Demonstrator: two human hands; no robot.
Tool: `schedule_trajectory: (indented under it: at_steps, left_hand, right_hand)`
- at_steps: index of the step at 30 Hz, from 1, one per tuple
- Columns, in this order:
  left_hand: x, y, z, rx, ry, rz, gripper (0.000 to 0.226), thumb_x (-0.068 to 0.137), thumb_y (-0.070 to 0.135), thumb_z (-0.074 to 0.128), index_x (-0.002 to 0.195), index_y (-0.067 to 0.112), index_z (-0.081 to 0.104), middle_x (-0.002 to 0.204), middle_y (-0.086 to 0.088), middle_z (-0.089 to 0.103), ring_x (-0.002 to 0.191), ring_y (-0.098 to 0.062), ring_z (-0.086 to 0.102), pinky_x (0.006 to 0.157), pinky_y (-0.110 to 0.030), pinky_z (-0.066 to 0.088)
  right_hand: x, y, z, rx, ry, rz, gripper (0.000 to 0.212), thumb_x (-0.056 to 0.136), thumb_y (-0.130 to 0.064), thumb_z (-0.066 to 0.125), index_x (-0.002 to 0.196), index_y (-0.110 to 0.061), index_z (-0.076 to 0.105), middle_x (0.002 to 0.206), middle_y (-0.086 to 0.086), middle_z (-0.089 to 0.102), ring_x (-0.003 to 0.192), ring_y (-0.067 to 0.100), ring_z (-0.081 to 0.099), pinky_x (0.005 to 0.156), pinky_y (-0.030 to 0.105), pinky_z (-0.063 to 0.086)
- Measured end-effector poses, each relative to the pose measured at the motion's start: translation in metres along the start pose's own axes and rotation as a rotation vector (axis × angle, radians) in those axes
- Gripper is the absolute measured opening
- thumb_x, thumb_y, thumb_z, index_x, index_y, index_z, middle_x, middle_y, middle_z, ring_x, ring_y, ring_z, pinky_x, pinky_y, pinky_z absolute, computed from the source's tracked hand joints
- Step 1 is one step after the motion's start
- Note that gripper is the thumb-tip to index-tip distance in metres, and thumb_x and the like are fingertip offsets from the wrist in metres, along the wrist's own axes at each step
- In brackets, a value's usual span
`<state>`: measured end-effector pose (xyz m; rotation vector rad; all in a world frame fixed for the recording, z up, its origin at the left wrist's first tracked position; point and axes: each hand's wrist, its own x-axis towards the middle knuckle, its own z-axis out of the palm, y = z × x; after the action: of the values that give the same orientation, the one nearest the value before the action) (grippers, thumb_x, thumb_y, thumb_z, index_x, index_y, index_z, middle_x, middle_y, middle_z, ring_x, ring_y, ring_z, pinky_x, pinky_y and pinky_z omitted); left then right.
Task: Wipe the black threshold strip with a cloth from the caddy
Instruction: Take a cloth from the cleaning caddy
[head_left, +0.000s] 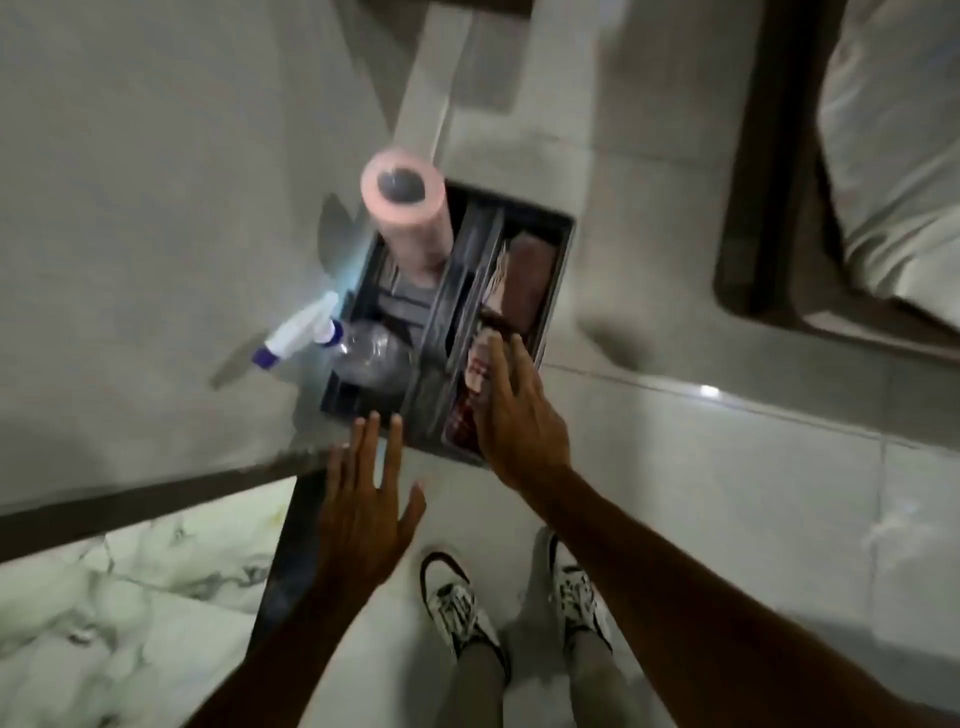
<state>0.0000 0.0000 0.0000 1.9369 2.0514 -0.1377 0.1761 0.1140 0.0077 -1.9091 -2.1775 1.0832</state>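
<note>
A dark grey caddy (558, 270) stands on the tiled floor in front of me. Its right compartment holds folded cloths: a brownish one (530, 280) further away and a pink one (480, 364) nearer. My right hand (514, 410) reaches into that compartment, fingers resting on the pink cloth; whether it grips the cloth is unclear. My left hand (363, 499) hovers open, fingers spread, just before the caddy's near edge and above the black threshold strip (291, 561), which runs along the floor below it.
A pink roll (408, 218) stands upright in the caddy's left side, next to a clear spray bottle (337, 343) with a white and purple nozzle. My two sneakers (519, 597) are below. Marble-patterned floor lies left of the strip; a bed (893, 156) is at right.
</note>
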Motion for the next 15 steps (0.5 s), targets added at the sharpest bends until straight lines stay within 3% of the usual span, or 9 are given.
schedule_trajectory:
  at_steps: [5,9,13,15]
  left_hand:
    - [0.010,-0.033,0.068,0.029,-0.032,-0.069,0.084,0.108,0.051,0.040,0.172,0.006,0.010,0.181,-0.022,0.001,0.169,-0.038,-0.002,0.138,-0.059,0.009]
    - [0.010,-0.034,0.096,0.037,0.085,-0.066,0.086,0.109,0.051,0.046,0.173,0.005,0.012,0.181,-0.024,0.006,0.169,-0.040,0.003,0.137,-0.060,0.011]
    - [0.012,-0.031,0.112,0.025,0.146,-0.105,0.085,0.109,0.054,0.045,0.172,0.007,0.014,0.180,-0.027,0.013,0.168,-0.043,0.010,0.136,-0.063,0.016]
    - [0.014,-0.031,0.118,0.045,0.154,-0.107,0.087,0.108,0.055,0.046,0.172,0.006,0.014,0.179,-0.029,0.015,0.168,-0.045,0.013,0.136,-0.061,0.016]
  right_hand:
    - [0.052,0.003,0.078,-0.074,-0.129,0.138,0.106,0.102,-0.024,0.070,0.173,-0.008,-0.007,0.182,0.019,-0.011,0.170,0.039,0.007,0.127,0.055,0.046]
    - [0.078,0.002,0.101,-0.047,-0.225,0.238,0.114,0.098,-0.014,0.076,0.172,-0.011,-0.011,0.181,0.015,-0.020,0.166,0.041,0.018,0.123,0.060,0.046]
    - [0.085,0.013,0.115,-0.077,-0.195,0.231,0.113,0.100,-0.010,0.075,0.173,-0.012,-0.011,0.180,0.019,-0.021,0.165,0.040,0.025,0.125,0.056,0.045]
    - [0.083,0.015,0.121,-0.080,-0.182,0.212,0.109,0.102,-0.008,0.071,0.173,-0.012,-0.011,0.180,0.019,-0.020,0.160,0.038,0.038,0.126,0.053,0.043]
